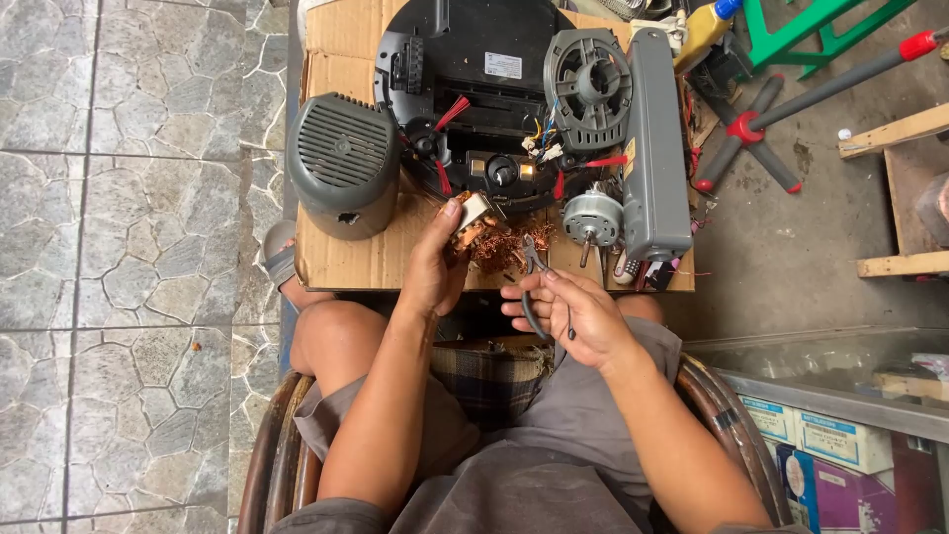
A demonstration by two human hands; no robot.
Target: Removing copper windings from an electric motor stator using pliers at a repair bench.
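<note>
Copper coil point(473, 229) in left hand point(432, 267), pliers point(535, 265) right point(571, 314)

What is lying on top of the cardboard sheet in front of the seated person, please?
On the cardboard sheet lie a grey vented cover, a black round base, a small motor and copper wire. Whatever supports it is hidden.

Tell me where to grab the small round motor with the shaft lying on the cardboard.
Take the round motor by its ribbed grey body, fingers across the rim from above. Its thin shaft points toward the person and looks too slim to hold; the long grey housing crowds its right side, so come from the near-left.
</note>
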